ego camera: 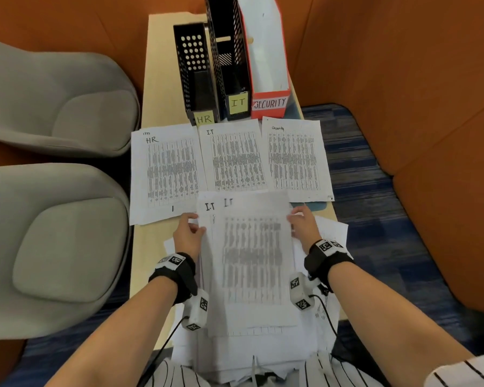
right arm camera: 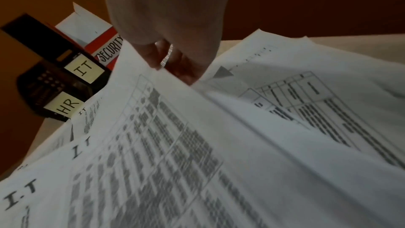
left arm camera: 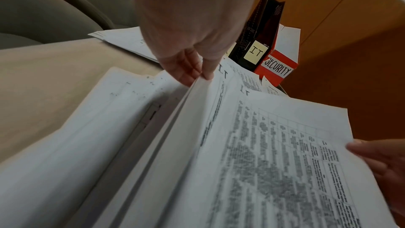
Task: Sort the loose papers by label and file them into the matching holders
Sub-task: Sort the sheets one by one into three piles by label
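Observation:
Both hands hold sheets from the loose stack in front of me. My left hand pinches the left edge of a few sheets marked "I.T". My right hand pinches the right edge of the blurred top IT sheet, which is lifted off the stack. Beyond lie three sorted piles: HR, IT and Security. Behind them stand the black HR holder, the black IT holder and the red-and-white SECURITY holder.
The papers lie on a narrow light wooden table. Two grey seat cushions sit to the left. An orange upholstered wall curves round the back and right. Blue carpet shows on the right.

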`<action>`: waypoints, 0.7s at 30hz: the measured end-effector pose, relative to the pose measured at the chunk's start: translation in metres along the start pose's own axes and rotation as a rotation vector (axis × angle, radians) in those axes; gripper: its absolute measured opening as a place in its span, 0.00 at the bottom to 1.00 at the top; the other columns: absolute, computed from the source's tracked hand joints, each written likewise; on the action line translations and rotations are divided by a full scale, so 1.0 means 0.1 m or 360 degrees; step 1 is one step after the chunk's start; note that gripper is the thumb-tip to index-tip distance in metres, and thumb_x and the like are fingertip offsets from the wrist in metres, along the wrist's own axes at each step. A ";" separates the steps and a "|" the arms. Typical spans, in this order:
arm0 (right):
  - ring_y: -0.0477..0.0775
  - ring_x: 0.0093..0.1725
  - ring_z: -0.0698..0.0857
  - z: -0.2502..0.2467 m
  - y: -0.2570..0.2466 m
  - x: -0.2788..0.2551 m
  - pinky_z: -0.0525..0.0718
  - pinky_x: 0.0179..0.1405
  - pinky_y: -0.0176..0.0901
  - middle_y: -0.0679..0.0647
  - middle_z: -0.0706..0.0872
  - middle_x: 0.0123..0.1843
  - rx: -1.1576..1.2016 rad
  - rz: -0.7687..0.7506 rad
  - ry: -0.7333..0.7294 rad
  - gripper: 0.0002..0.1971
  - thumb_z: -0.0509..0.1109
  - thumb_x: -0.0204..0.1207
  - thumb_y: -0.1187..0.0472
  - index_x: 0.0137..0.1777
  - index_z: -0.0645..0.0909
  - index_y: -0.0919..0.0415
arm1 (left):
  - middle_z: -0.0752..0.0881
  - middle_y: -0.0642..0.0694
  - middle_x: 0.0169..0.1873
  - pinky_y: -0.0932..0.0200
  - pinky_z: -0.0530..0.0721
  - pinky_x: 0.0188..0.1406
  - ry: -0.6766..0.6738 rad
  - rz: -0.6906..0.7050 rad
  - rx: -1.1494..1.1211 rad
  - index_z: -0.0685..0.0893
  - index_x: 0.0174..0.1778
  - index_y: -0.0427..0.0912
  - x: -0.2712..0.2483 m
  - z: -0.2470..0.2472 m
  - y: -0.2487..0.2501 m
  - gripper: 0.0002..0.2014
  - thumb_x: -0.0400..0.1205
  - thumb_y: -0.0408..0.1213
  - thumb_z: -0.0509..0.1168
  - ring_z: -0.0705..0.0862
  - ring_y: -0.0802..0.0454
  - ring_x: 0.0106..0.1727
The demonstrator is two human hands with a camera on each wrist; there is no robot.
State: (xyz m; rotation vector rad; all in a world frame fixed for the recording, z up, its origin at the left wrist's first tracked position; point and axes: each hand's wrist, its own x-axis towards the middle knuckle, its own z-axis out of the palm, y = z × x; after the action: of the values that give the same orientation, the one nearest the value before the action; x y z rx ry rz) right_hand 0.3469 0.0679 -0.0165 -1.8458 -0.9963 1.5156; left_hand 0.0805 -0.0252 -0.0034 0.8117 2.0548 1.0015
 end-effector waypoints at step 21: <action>0.59 0.67 0.74 0.16 0.03 -0.20 0.79 0.65 0.50 0.61 0.69 0.69 -0.0313 -0.0405 0.0133 0.36 0.71 0.67 0.76 0.74 0.65 0.58 | 0.85 0.38 0.44 0.47 0.86 0.52 -0.0375 -0.0270 -0.0332 0.80 0.45 0.44 0.06 0.07 0.03 0.11 0.81 0.23 0.59 0.83 0.43 0.45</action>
State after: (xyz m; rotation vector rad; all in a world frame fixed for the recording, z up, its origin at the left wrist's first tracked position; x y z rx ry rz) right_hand 0.3300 0.0492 -0.0116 -1.8148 -1.3230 1.2174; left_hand 0.0833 -0.0163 -0.0058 0.6049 1.7539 0.9577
